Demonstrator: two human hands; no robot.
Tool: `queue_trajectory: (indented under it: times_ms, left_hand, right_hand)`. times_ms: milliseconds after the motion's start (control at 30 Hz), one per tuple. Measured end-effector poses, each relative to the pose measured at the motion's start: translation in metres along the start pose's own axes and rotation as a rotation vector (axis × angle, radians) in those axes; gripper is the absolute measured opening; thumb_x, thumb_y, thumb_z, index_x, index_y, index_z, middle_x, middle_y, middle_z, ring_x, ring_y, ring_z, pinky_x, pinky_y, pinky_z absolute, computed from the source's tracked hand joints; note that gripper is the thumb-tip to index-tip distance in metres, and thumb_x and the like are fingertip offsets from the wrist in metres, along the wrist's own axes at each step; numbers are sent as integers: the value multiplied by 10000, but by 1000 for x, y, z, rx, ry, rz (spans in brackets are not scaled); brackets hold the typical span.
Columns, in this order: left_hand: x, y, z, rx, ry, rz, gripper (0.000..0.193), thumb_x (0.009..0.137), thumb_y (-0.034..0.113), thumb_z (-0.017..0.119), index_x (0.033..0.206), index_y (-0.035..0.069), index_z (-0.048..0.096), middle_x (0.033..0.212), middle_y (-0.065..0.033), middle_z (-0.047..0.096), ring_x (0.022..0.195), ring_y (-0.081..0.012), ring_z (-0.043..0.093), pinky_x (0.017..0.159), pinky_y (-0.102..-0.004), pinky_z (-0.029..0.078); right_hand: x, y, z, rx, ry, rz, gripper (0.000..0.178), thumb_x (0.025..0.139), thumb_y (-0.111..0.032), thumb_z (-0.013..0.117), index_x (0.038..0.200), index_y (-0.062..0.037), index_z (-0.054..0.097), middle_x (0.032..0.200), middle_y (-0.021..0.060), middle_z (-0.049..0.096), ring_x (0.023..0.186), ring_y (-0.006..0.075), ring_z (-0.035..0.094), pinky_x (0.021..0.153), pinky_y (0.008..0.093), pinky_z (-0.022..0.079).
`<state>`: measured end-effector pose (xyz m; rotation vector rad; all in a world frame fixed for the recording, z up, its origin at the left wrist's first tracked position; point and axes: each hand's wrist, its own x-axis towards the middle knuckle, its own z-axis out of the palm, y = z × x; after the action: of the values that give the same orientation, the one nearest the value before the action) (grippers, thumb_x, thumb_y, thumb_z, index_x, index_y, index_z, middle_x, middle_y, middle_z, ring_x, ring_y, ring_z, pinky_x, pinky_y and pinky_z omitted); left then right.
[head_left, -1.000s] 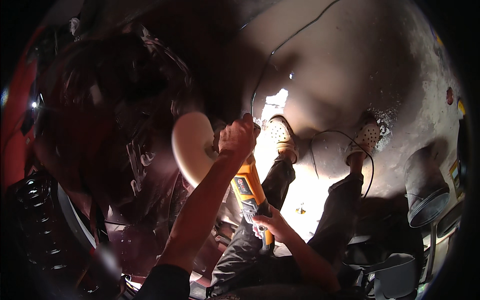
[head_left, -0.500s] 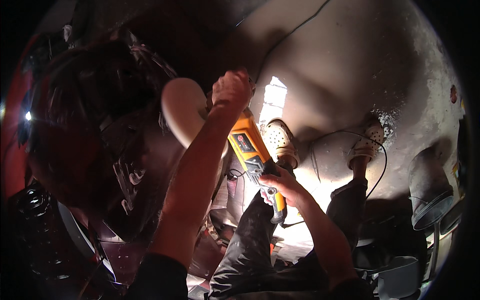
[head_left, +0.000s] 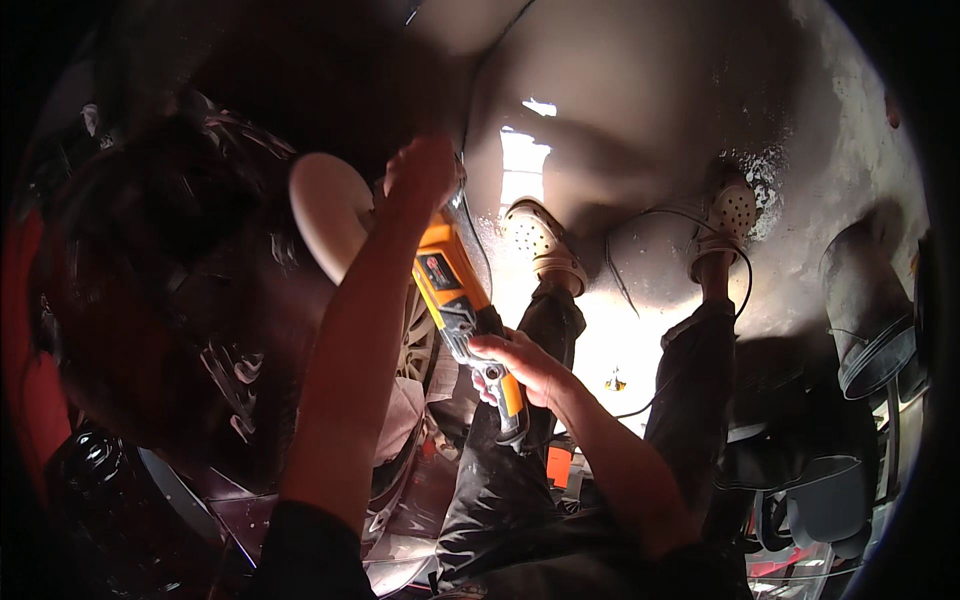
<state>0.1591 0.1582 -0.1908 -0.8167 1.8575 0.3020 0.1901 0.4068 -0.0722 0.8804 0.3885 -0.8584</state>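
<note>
I hold an orange and grey power polisher (head_left: 457, 296) with both hands. My left hand (head_left: 422, 172) grips the front handle at the tool's head. My right hand (head_left: 520, 363) is wrapped around the rear grip. The round cream polishing pad (head_left: 328, 226) lies against a glossy dark red car body panel (head_left: 190, 300) on the left. A black power cord (head_left: 690, 300) trails from the tool across the floor.
My legs in dark trousers and perforated cream shoes (head_left: 543, 243) stand on a stained concrete floor (head_left: 660, 130). A car wheel (head_left: 415, 340) shows beside the panel. A grey bucket (head_left: 872, 320) and dark containers (head_left: 825, 505) sit at the right.
The polisher and both hands have moved up and to the left along the car panel. The view has shifted so my feet sit higher in the picture.
</note>
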Motion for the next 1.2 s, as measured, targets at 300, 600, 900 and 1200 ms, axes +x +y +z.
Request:
queue_trajectory:
  times_ms: [300,600,900,1200]
  left_hand:
    - [-91,20,14,56,-104,32,277,909,280,659,1059,47,649,1050,-206,714,1029,-385,693,883,-486,569]
    - [-172,26,15,146,-152,-42,277,922,272,632,1057,31,642,1000,-222,719,954,-384,715,846,-497,575]
    - [-79,23,39,136,-95,73,256,904,271,669,1007,37,686,998,-205,727,993,-387,709,848,-484,585]
    - [-103,24,14,28,-65,-4,313,896,317,714,1060,61,637,999,-205,716,998,-384,701,839,-484,579]
  right_hand:
    - [-61,69,9,121,-58,94,331,909,-282,721,1084,-66,542,824,60,575,645,163,607,546,341,523]
    - [-107,128,11,189,-163,148,401,893,-282,725,1148,-50,521,781,95,603,624,185,627,553,354,540]
    - [-54,74,0,125,-97,104,384,910,-353,698,1070,-38,549,738,93,617,584,183,619,550,341,528]
    - [-60,72,0,65,-39,106,334,922,-293,722,1092,-68,544,810,62,591,630,153,608,530,331,523]
